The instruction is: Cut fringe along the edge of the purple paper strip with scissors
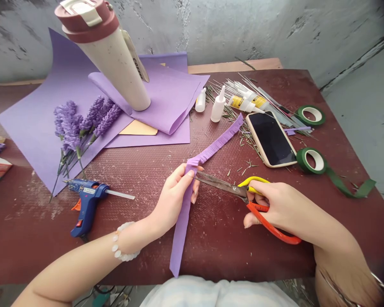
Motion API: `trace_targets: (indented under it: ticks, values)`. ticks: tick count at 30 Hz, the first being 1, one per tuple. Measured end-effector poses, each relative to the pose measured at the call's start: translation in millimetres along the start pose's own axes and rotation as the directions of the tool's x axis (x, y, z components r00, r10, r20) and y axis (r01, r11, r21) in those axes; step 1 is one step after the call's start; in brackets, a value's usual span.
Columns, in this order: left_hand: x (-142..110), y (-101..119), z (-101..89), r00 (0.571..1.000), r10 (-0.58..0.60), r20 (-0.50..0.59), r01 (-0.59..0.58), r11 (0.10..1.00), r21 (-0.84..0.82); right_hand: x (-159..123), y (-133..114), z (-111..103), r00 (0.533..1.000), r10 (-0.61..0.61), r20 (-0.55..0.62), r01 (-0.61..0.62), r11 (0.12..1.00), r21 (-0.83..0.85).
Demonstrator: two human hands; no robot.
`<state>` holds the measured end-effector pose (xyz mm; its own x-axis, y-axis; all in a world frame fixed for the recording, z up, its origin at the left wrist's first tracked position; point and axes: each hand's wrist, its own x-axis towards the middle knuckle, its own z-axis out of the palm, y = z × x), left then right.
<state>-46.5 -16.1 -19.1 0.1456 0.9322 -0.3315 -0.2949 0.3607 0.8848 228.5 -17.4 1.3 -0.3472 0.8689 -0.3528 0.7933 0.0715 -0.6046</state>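
Observation:
Between the thumb and fingers of my left hand (174, 198) a long purple paper strip (181, 232) is pinched. Its far part is cut into a fringe and slants up to the right; its near part hangs plain toward the table's front edge. My right hand (272, 202) grips scissors (222, 184) with one yellow and one red handle. The blades point left and their tips meet the strip's edge beside my left fingers. Whether the tips have paper between them is too small to tell.
A blue glue gun (89, 200) lies left, below purple paper flowers (72, 123). A tumbler (115, 64) stands on purple sheets (173, 96). To the right are a phone (272, 138), green tape rolls (311, 160), glue bottles (218, 105) and thin wires (230, 87).

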Motion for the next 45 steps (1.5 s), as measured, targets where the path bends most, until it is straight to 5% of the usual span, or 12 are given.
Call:
trace_targets:
  ticks: [19, 31, 40, 45]
  values:
    - [-4, 5, -0.5, 0.998, 0.030, 0.052, -0.040, 0.976, 0.212, -2, 5, 0, 0.999, 0.039, 0.013, -0.039, 0.997, -0.059]
    - [-5, -2, -1.6, 0.953, -0.121, 0.279, 0.083, 0.986, 0.145, -1, 4, -3, 0.999, 0.008, 0.045, -0.006, 0.999, -0.032]
    - [-8, 0, -3.2, 0.885, -0.144, 0.443, 0.170, 0.985, -0.018, -6, -4, -7, 0.962, 0.086, 0.260, -0.147, 0.963, 0.225]
    - [-10, 4, -3.3, 0.886, -0.131, 0.446, 0.160, 0.987, -0.029, -3, -7, -14, 0.909, 0.036, 0.415, -0.172, 0.940, 0.294]
